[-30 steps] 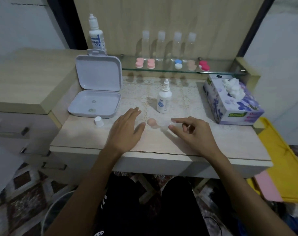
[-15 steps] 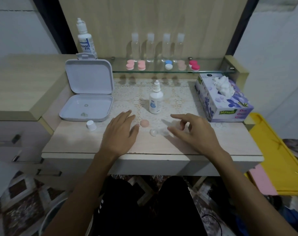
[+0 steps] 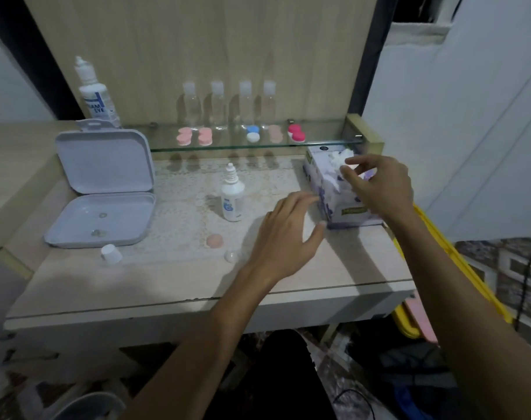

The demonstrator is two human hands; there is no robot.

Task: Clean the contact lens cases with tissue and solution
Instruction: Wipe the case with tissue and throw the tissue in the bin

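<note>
- Hands: my right hand [image 3: 379,189] is over the tissue box [image 3: 343,204], thumb and forefinger pinching the white tissue [image 3: 338,160] that sticks out of the top slot.
- My left hand [image 3: 285,237] hovers with fingers spread and relaxed just beside the box's near-left corner, holding nothing — whether the fingertips touch the box, I cannot tell.
- Tissue box sits at the right end of the counter [image 3: 167,283], under the glass shelf [image 3: 227,145].
- Solution bottle [image 3: 232,197] stands upright mid-counter, uncapped; a white cap [image 3: 110,254] lies near the front left.
- One peach lens-case lid [image 3: 214,240] and a clear piece [image 3: 230,256] lie on the counter in front of the bottle, left of my left hand.
- More lens cases [image 3: 194,137] — pink, blue-white, peach, red — line the shelf before four clear bottles [image 3: 229,106].
- An open white case [image 3: 103,189] stands at the left.
</note>
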